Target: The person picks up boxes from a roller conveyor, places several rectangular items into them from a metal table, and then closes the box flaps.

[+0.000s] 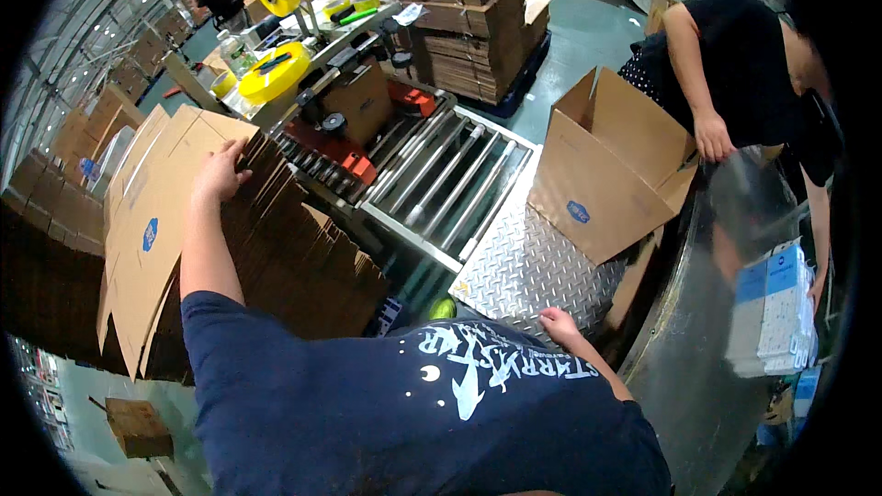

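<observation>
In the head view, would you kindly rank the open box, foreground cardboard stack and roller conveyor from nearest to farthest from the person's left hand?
1. Foreground cardboard stack, under the left hand
2. Roller conveyor, right of the hand
3. Open box, farther right

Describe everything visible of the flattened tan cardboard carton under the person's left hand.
The flattened tan cardboard carton looks smooth and stiff, with crease lines or gaps between flaps towards its far end and a small blue printed mark on its face. It lies unfolded into no box, atop a tall stack of flattened brown cardboard cartons at the person's left. The bare left hand touches its right edge; whether it grips is unclear.
</observation>
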A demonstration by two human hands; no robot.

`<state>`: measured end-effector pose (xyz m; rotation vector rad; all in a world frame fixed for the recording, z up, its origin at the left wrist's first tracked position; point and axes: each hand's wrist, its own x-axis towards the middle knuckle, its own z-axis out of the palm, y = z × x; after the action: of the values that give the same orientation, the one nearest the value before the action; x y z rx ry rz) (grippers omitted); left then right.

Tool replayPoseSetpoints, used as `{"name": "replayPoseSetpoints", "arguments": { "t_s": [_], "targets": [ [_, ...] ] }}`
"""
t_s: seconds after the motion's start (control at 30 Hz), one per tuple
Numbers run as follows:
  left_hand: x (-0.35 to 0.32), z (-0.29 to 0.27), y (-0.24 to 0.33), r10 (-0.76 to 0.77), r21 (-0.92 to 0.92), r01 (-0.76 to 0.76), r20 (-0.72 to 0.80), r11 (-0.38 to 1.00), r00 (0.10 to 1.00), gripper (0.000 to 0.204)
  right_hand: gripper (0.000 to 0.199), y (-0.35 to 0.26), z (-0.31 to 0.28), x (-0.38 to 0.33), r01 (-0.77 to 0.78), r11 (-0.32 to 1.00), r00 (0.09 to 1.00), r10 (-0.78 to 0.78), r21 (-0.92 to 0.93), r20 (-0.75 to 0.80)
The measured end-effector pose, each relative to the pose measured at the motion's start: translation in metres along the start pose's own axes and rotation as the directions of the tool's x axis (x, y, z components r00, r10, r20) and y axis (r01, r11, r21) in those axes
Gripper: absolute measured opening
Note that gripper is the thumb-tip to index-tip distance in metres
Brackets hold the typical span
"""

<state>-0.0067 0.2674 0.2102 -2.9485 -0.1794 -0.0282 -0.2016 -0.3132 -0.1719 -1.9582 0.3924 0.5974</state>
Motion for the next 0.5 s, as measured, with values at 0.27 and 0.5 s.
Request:
{"name": "replayPoseSetpoints", "arguments": {
  "t_s": [0.27,0.5],
  "targets": [
    [-0.081,-0.043,-0.046,-0.268,-0.002,0.311,-0.515,0.950,0.814,0.019,0.032,0.020,-0.022,-0.049,0.063,0.997,0.995,-0.059,-0.051,0.080],
    [-0.163,-0.206,0.189,0.636,0.493,-0.507,-0.757,0.707,0.150,0.012,0.031,-0.148,-0.109,-0.061,0.498,0.807,0.798,-0.570,-0.317,-0.196]
  ]
}}
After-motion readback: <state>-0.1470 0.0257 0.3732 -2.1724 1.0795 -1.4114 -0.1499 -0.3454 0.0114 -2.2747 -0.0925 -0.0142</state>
